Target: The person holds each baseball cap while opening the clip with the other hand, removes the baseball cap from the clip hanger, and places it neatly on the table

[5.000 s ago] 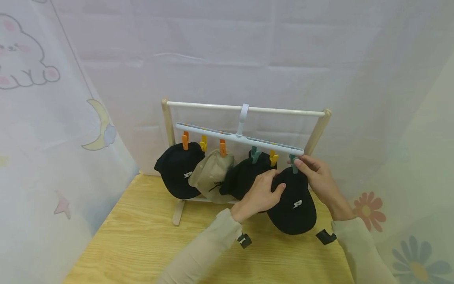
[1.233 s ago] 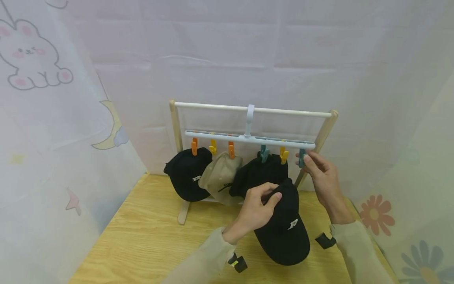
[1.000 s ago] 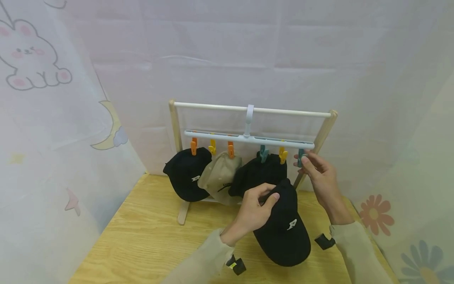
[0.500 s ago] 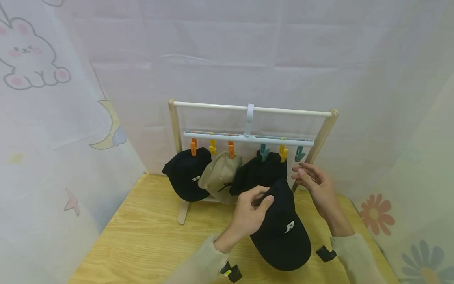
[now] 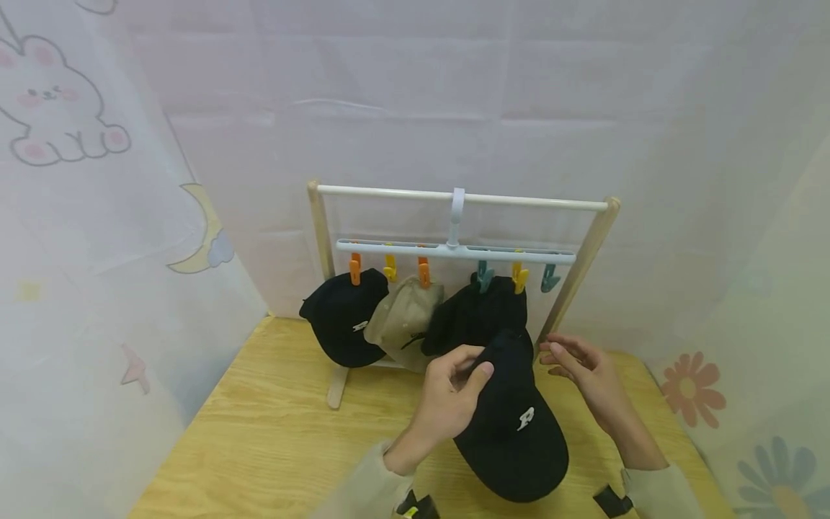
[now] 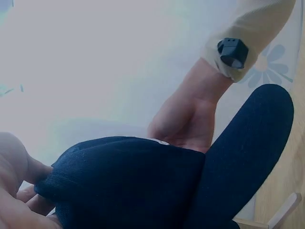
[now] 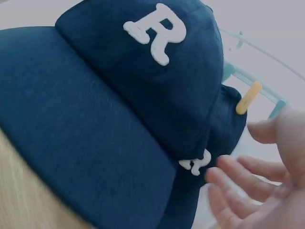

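My left hand (image 5: 447, 400) pinches the back of a black baseball cap (image 5: 512, 440) between thumb and fingers, in front of the rack. A white letter R (image 7: 159, 33) shows on its front, and the brim points down and to the right. My right hand (image 5: 593, 382) is beside the cap with fingers loosely bent and nothing in them. Behind, a pale blue hanger (image 5: 402, 249) carries a black cap (image 5: 344, 317), a beige cap (image 5: 402, 321) and another black cap (image 5: 480, 310), held by clothespins. The green clothespin (image 5: 550, 279) at the right end holds nothing.
A wooden rack with a white rod (image 5: 389, 192) bears the hanger and stands at the back of the wooden table (image 5: 259, 447). Curtains printed with a bear (image 5: 58, 101) and flowers (image 5: 694, 389) enclose the table on its sides.
The black cap came off the right-end green clothespin and moved down toward me in my left hand. My right hand let go of that clothespin and lowered; the hanger now sits level.
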Demonstrator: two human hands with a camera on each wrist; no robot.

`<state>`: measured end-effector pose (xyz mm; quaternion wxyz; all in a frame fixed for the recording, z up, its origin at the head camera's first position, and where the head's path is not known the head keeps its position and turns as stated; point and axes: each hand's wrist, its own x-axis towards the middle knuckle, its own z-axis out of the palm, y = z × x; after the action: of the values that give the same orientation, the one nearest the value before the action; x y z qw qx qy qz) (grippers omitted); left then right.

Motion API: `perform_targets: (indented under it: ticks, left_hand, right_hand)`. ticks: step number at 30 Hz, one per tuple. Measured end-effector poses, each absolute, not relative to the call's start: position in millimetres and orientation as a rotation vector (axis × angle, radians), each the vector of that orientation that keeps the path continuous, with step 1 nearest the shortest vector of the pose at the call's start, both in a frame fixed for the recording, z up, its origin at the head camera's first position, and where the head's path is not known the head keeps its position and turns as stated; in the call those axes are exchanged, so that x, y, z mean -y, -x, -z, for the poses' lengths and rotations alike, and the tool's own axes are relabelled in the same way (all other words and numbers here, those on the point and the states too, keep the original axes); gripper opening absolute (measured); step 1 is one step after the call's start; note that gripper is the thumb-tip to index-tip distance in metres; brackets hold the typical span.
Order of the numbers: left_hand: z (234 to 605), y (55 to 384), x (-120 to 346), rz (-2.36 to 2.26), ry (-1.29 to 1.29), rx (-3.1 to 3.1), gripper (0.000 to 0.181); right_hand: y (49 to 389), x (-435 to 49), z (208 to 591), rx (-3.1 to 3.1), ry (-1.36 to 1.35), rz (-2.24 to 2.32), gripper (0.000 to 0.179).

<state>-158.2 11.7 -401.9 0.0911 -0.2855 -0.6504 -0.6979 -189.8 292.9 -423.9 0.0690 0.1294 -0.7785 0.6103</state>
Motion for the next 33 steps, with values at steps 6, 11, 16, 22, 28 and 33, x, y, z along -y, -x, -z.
perform_targets:
  ticks: [6,11,16,22,28,33]
  left_hand:
    - [406,154,-8,2.075,0.827,1.885,0.019]
    - [413,152,-4,2.085,0.822,1.875,0.018]
    - [418,151,0,2.104,0.773,1.876,0.018]
    - [419,148,3,2.138,0.732,1.879,0.019]
    - [420,146,6,2.143,0.72,1.877,0.019]
    - [421,144,12,2.161,0.712,1.878,0.018]
  right_hand:
    - [179,-304,434,2.645,-0.344,-1.818,0.052]
    - [172,-313,449,2.783,-0.412,-2.056,0.052]
    - [164,-318,474,2.637,-0.736,-2.593,0.039]
    - [155,-312,499,2.4,-0.96,-2.999,0.036]
    - [149,-309,510,2.187,-1.058,-3.166,0.036]
    - [148,-305,512,2.151,-1.068,-3.176,0.034]
